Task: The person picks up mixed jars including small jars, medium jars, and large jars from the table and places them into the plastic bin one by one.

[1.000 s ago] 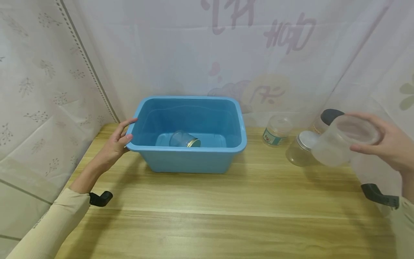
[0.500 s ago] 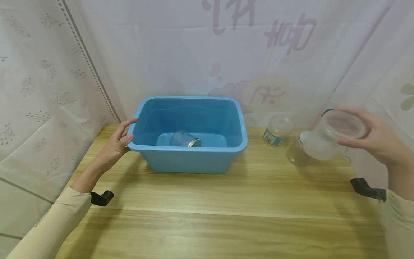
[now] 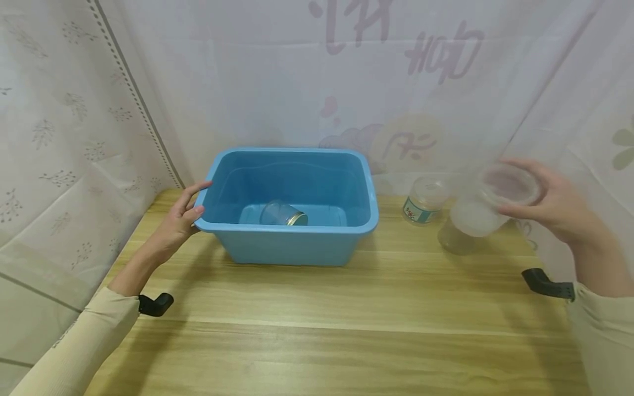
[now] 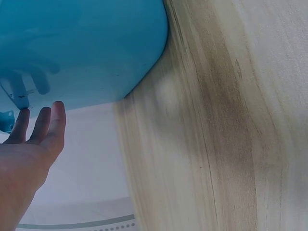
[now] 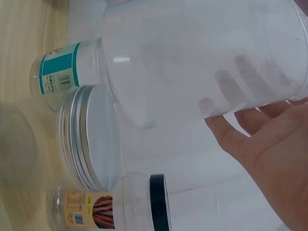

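Note:
A blue plastic tub (image 3: 292,248) stands on the wooden table. My left hand (image 3: 174,224) holds its left rim, thumb and index finger on top; in the left wrist view the other fingers (image 4: 57,122) lie against the outer wall. Inside the tub a clear jar with a gold lid (image 3: 278,213) lies on its side. My right hand (image 3: 559,206) grips a large frosted, translucent jar (image 3: 476,213) near its wide end, tilted in the air. Below it, partly hidden, stands a clear jar with a silver lid (image 5: 103,139).
A clear jar with a teal label (image 3: 420,209) stands right of the tub. In the right wrist view, a jar with a black lid and an orange label (image 5: 90,210) stands behind the silver-lidded one. Printed curtains (image 3: 277,82) hang at the table's back and sides.
My right hand has carried the frosted jar left and slightly up, over the silver-lidded jar. The left hand has stayed on the tub's rim.

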The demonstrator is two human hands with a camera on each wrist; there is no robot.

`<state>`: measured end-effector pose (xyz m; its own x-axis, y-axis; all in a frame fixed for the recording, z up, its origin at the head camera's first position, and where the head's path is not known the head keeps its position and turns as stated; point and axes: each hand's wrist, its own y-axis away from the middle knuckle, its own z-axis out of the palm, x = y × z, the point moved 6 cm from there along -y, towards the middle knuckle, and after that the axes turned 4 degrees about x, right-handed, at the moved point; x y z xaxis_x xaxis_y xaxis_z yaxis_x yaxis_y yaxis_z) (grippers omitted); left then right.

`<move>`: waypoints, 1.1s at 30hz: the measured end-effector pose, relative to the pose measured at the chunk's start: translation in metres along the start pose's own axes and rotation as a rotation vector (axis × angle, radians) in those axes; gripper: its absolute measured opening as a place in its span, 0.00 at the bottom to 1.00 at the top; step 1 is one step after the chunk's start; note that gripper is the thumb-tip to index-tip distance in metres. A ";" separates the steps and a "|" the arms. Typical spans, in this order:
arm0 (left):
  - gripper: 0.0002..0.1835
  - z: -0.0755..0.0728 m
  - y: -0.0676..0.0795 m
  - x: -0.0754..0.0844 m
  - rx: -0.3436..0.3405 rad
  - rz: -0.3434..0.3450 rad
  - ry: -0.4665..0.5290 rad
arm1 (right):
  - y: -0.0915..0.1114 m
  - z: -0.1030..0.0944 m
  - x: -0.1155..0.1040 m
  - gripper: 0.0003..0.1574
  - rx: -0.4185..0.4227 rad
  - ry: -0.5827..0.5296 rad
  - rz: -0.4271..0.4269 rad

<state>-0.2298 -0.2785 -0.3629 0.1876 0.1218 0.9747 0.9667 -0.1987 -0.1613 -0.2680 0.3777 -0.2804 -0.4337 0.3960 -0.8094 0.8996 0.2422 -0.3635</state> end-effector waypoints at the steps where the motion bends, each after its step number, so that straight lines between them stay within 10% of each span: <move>1: 0.27 0.000 0.000 0.000 0.000 0.002 -0.001 | -0.001 0.001 -0.001 0.57 -0.001 0.011 -0.001; 8: 0.26 0.000 0.000 -0.001 -0.001 0.014 0.012 | -0.008 0.009 -0.004 0.59 -0.039 -0.150 0.049; 33: 0.26 -0.001 -0.001 -0.002 -0.009 0.023 0.033 | -0.039 0.037 -0.028 0.64 -0.125 0.226 0.012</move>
<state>-0.2309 -0.2796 -0.3648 0.2042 0.0846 0.9753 0.9605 -0.2097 -0.1829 -0.2886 0.3239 -0.2607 -0.4365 0.5836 -0.6848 0.8973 0.3384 -0.2835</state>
